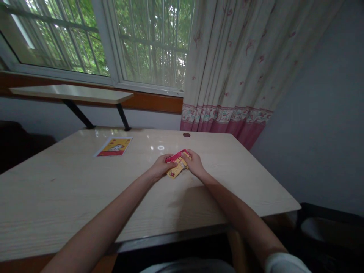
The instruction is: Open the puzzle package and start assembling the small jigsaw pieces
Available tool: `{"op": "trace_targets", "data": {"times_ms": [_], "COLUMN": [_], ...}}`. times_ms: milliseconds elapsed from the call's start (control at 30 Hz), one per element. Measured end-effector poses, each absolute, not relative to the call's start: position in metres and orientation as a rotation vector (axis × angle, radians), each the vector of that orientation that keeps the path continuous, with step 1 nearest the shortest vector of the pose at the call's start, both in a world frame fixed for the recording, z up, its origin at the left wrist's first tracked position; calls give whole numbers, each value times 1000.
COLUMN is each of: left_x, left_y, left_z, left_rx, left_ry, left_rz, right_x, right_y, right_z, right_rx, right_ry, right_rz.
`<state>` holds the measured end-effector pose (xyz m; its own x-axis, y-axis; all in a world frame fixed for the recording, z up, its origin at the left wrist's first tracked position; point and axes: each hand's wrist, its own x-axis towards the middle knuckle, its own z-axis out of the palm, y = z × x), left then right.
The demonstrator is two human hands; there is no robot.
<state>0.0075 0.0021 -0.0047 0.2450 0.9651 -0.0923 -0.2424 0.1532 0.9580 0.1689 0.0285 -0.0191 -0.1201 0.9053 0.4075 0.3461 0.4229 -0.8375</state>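
**Both hands close on a small packet at mid-table**

Nearest to us, two bare forearms reach out over the pale wooden table, with a white sleeve at the right elbow. The left hand and right hand meet over the middle of the table. We see the fingers of both hands curled in and pinching a red and yellow packet between them, low over the tabletop. We cannot tell whether it touches the wood. Beyond the fingers and well to their left, a flat yellow and red sheet lies on the table. Just past the fingers sits a small dark round cap. Farther off are a wall shelf, a barred window and a flowered curtain.
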Motion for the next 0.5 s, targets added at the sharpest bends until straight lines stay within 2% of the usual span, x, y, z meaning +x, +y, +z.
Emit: {"op": "trace_targets", "data": {"times_ms": [267, 500], "left_x": [5, 5], "left_y": [9, 8], "left_z": [-14, -7], "left_rx": [1192, 1213], "left_ry": [1038, 1067], "left_rz": [1181, 1226], "right_x": [170, 172], "right_y": [21, 35], "right_z": [-17, -29], "right_rx": [-1094, -1161], "right_ry": [-1778, -1594], "right_rz": [581, 732]}}
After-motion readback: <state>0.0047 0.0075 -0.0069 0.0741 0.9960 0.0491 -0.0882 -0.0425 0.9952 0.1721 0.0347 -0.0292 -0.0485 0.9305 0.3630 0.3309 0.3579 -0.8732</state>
